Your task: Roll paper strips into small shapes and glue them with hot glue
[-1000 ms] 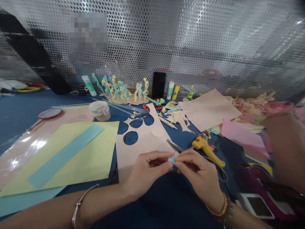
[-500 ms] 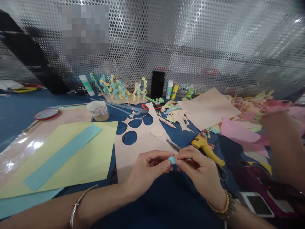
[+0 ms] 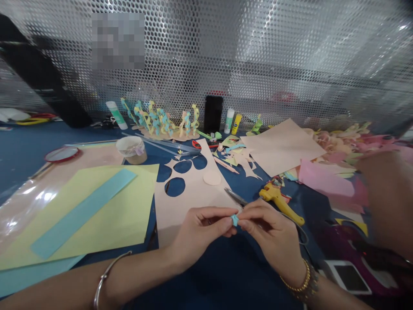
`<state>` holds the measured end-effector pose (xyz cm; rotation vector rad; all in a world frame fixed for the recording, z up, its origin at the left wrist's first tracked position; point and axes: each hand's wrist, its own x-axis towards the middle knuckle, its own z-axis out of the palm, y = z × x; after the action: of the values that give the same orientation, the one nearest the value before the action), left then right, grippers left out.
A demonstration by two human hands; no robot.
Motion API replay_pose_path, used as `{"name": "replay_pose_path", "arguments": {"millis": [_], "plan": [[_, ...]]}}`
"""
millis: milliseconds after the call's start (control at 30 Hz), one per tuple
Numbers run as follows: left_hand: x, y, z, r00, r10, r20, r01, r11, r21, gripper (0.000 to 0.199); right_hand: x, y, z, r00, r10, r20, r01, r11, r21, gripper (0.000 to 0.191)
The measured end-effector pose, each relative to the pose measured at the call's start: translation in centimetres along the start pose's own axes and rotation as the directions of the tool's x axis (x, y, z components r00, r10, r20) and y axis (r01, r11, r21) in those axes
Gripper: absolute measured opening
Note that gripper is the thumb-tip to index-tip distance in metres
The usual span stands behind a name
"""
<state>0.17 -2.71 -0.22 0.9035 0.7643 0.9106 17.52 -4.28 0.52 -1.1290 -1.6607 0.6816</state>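
Note:
Between my fingertips is a small folded piece of light blue paper (image 3: 235, 220), its creased shape partly covered by the fingers. My left hand (image 3: 206, 226) pinches it from the left with thumb and index finger. From the other side, my right hand (image 3: 271, 228) pinches its right edge. Just behind my right hand lie scissors (image 3: 235, 196), their handles hidden by that hand. A pale pink sheet (image 3: 174, 215) with round holes cut from it lies beyond my left hand, and a loose cut disc (image 3: 212, 177) rests on it.
On the left, a blue paper strip (image 3: 84, 213) lies on a yellow sheet (image 3: 129, 228). A yellow glue gun (image 3: 280, 200) is right of my hands. Behind stand a tub (image 3: 132, 150), curly paper pieces (image 3: 161, 120), a phone (image 3: 213, 114) and glue sticks (image 3: 229, 120). Another person's arm (image 3: 389, 193) reaches in at right.
The blue paper piece has turned slightly between my fingertips and sits a little lower and further right. My fingers have shifted slightly with it; both hands still pinch it.

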Motion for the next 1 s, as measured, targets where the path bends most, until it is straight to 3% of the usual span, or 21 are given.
{"name": "replay_pose_path", "arguments": {"millis": [467,900,1000], "plan": [[-0.02,0.08,0.03,0.999,-0.033,0.008,0.034,0.996,-0.084,0.012,-0.11,-0.34,-0.11,0.992,-0.118,0.035,0.122,0.978,-0.171,0.01],[0.02,0.49,0.03,1.0,0.025,0.005,-0.025,1.0,0.004,0.032,-0.01,0.04,-0.14,0.998,0.021,0.051,-0.018,0.998,-0.054,0.01],[0.09,0.36,-0.02,0.999,0.03,0.019,-0.03,1.0,-0.009,0.025,0.13,0.09,-0.13,0.997,0.023,0.071,-0.02,0.999,-0.044,0.009]]}}
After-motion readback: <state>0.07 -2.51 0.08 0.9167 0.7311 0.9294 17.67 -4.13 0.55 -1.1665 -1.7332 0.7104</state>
